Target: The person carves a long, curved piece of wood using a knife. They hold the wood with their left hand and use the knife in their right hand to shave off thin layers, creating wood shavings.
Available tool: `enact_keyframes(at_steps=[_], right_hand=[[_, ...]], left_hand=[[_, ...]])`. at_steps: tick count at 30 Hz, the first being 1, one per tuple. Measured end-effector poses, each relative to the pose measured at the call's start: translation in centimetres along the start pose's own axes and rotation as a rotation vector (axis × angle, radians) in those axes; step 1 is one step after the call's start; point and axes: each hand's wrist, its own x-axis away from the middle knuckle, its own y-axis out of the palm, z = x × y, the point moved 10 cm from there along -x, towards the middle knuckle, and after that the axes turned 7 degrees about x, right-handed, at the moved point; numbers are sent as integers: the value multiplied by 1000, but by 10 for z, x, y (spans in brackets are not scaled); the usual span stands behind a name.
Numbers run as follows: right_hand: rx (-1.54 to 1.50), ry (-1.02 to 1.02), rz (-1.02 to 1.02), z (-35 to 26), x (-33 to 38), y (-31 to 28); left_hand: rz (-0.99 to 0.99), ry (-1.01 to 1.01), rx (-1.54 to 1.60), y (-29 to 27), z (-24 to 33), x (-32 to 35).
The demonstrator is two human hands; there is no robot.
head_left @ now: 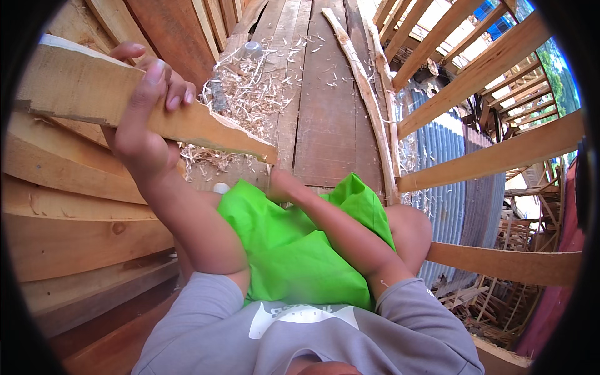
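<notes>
At upper left, the left hand (pixel 147 106) gripped a splintered plank (pixel 125 103); the right hand (pixel 282 185) lay low, its grip unclear; shavings (pixel 247 94) already littered the floor boards (pixel 325 112).

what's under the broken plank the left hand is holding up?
Under the broken plank, gripped by the left hand, lie wood shavings on floor boards. Its pointed tip sits by the right hand. The floor directly beneath the left hand and forearm is covered.
</notes>
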Motion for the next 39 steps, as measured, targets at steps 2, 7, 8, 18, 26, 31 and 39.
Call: enact_keyframes(at_steps=[2, 7, 8, 18, 26, 31, 39], right_hand=[[132, 58, 13, 5, -1, 11], [577, -35, 45, 45, -53, 66], [515, -45, 31, 41, -52, 66], [163, 95, 77, 20, -18, 31], [67, 0, 194, 21, -26, 43], [203, 40, 219, 31, -44, 57], [-202, 29, 299, 30, -41, 58]], left_hand=[[-18, 1, 24, -1, 4, 0], [-46, 10, 46, 10, 2, -2], [-29, 21, 47, 7, 2, -2], [-48, 26, 92, 4, 3, -2], [-34, 31, 67, 3, 4, 0], [-39, 27, 72, 7, 2, 0], [-39, 27, 73, 8, 1, -1]])
